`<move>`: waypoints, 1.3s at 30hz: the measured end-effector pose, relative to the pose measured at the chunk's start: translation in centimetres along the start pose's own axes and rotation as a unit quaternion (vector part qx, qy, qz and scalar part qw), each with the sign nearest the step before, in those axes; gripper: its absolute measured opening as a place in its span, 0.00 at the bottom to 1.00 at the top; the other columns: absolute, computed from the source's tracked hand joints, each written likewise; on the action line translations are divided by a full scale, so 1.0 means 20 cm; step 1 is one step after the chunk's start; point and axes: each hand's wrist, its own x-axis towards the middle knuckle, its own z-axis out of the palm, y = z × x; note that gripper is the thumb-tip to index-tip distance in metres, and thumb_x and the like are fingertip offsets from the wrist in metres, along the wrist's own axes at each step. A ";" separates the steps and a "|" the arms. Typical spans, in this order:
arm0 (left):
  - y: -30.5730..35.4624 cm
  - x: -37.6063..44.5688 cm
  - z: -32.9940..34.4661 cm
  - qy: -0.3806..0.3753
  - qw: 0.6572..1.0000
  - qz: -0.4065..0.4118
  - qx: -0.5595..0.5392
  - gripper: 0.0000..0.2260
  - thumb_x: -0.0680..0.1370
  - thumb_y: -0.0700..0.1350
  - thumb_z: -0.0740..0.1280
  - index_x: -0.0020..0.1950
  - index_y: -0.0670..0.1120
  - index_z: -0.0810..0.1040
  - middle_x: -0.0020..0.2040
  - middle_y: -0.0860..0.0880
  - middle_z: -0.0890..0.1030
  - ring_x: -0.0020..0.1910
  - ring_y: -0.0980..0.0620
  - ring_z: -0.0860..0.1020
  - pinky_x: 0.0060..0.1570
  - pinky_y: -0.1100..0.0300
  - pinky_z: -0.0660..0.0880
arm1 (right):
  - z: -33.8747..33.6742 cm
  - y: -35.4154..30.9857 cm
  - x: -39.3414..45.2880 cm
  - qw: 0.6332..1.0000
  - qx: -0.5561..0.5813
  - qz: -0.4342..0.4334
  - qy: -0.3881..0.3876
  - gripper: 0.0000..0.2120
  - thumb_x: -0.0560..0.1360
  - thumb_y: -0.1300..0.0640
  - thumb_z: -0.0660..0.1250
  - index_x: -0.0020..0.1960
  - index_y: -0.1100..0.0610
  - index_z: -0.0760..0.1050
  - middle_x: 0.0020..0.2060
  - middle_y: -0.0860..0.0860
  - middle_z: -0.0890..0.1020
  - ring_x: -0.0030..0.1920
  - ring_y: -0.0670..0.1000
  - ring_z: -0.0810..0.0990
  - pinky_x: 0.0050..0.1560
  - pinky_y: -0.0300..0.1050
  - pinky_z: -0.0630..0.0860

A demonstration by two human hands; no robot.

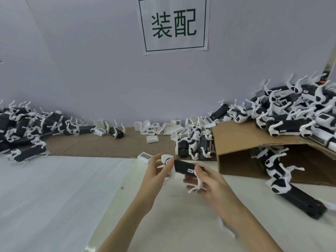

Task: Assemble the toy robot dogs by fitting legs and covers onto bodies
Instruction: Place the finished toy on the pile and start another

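A black toy dog body (183, 167) with white legs is held level above the white table between both hands. My left hand (157, 174) grips its left end, fingers curled round the white leg joint there. My right hand (209, 184) grips its right end, thumb on top near a small label, with white legs sticking out below the fingers. Loose white covers (154, 127) lie in a heap at the back by the wall, and one more cover (144, 157) lies just behind my left hand.
A pile of dogs (27, 128) fills the back left. A brown cardboard box (254, 142) on its side stands at the right, with more dogs (294, 110) heaped on it and several spilling from its opening (283, 180). A sign hangs on the wall.
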 end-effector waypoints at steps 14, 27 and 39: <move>0.05 -0.03 -0.04 -0.043 0.976 0.169 0.127 0.20 0.78 0.55 0.74 0.69 0.54 0.80 0.61 0.54 0.84 0.64 0.52 0.80 0.64 0.56 0.74 | -0.05 -0.04 -0.03 0.970 -0.219 -0.051 -0.089 0.30 0.77 0.50 0.73 0.75 0.38 0.69 0.65 0.38 0.81 0.67 0.39 0.78 0.63 0.37 0.74; 0.08 -0.14 0.09 -0.032 0.904 0.344 0.251 0.15 0.81 0.59 0.70 0.66 0.56 0.79 0.63 0.59 0.81 0.67 0.52 0.77 0.66 0.59 0.70 | 0.01 0.07 -0.02 0.962 -0.225 -0.153 -0.021 0.24 0.73 0.55 0.74 0.64 0.35 0.77 0.63 0.45 0.81 0.64 0.54 0.81 0.64 0.61 0.80; 0.05 -0.05 -0.07 -0.050 0.921 0.252 0.293 0.31 0.69 0.63 0.80 0.70 0.64 0.75 0.66 0.65 0.79 0.70 0.61 0.71 0.69 0.57 0.67 | 0.05 0.03 -0.05 0.879 -0.366 -0.270 0.141 0.31 0.65 0.53 0.85 0.64 0.54 0.77 0.58 0.46 0.76 0.58 0.42 0.77 0.52 0.32 0.76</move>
